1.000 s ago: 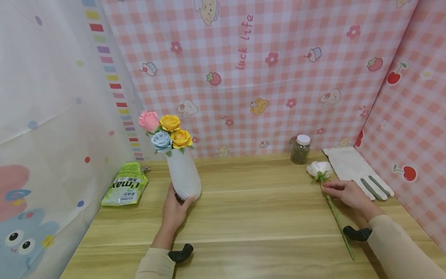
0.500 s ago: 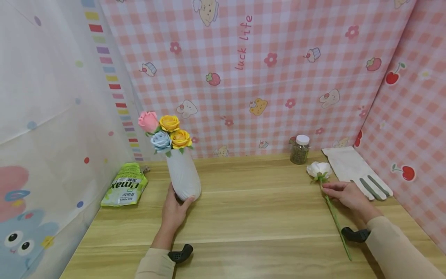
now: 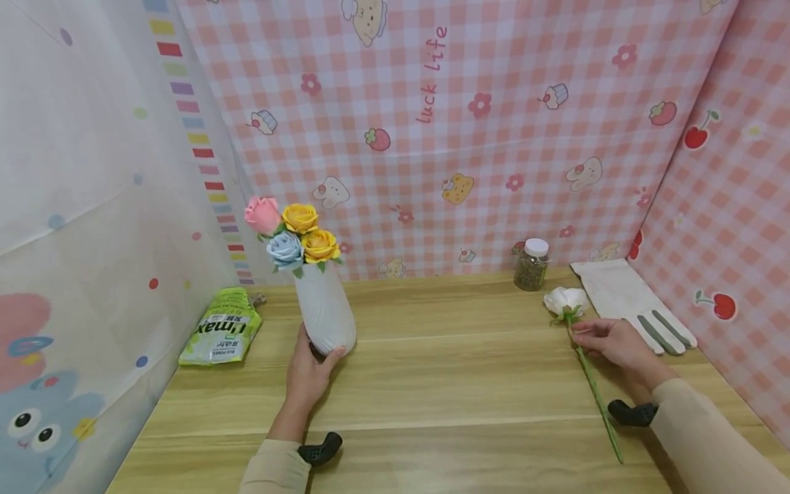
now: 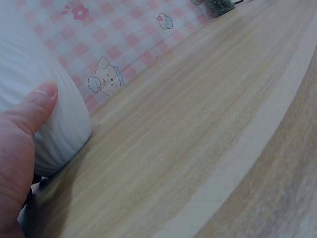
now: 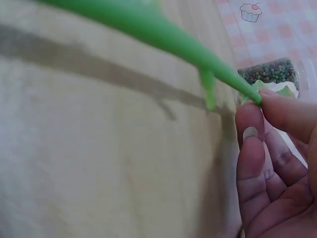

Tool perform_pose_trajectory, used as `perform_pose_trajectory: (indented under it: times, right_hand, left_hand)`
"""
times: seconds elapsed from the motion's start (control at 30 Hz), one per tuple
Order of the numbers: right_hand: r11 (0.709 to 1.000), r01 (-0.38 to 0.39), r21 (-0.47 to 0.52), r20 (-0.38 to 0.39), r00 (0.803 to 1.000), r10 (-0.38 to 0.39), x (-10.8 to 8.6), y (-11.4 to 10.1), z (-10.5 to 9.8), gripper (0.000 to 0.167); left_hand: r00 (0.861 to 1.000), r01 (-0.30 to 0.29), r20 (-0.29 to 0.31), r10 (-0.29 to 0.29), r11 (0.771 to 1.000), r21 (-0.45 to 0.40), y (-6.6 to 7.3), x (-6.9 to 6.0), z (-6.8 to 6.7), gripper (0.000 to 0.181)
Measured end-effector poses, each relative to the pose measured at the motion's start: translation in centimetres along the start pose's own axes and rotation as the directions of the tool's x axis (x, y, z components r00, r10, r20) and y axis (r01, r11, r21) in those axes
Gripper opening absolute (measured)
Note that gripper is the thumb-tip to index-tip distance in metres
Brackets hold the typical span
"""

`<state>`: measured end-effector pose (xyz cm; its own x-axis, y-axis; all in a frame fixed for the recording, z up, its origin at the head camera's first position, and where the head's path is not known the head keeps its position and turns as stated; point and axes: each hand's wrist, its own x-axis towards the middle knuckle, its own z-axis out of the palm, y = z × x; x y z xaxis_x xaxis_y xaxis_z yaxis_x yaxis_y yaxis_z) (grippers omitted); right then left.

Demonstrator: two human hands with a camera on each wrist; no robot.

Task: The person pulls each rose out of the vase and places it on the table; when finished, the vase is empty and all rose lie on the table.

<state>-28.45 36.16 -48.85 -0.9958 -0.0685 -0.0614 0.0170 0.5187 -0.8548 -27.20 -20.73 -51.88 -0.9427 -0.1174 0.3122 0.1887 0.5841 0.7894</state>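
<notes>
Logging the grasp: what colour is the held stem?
The stem is green, clearest in the right wrist view.

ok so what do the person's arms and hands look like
The left sleeve and right sleeve are long, plain and beige. A curved black device juts out at the end of each. The left hand and right hand are bare.

"luck life" runs sideways on the checked cloth (image 3: 401, 178); "Umax" stands upside down on the green bag (image 3: 221, 329).
</notes>
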Motion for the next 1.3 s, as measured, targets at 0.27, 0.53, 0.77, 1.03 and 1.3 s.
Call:
perform_pose_trajectory:
  times: [0.27,0.53,0.77,1.03,1.3]
  right_hand:
    - [0.997,0.02,-0.074,0.043,0.999,-0.017,0.2,-1.2,-0.6,0.042]
    - [0.994,-0.104,0.038,0.025,0.994,0.103,0.1,-0.8,-0.4,0.051]
    - [0.99,-0.126,0.069,-0.012,0.992,0.127,-0.1,-0.2,-0.4,0.052]
    - [0.981,-0.133,0.142,-0.012,0.991,0.136,-0.4,-0.1,-0.5,0.05]
    - [0.983,-0.131,0.132,-0.017,0.991,0.134,-0.6,0.0,-0.4,0.05]
  left_hand:
    - [1.0,0.0,0.006,0.0,1.0,0.008,0.1,0.0,-0.1,0.094]
    - [1.0,0.008,0.003,-0.008,1.0,0.004,0.0,0.0,0.1,0.094]
    - [1.0,0.02,0.018,-0.02,1.0,0.003,0.1,0.0,0.0,0.097]
    - [1.0,0.003,-0.002,-0.003,1.0,-0.003,0.0,0.0,0.1,0.094]
    - [1.0,0.005,0.001,-0.005,1.0,-0.007,0.0,0.0,0.1,0.094]
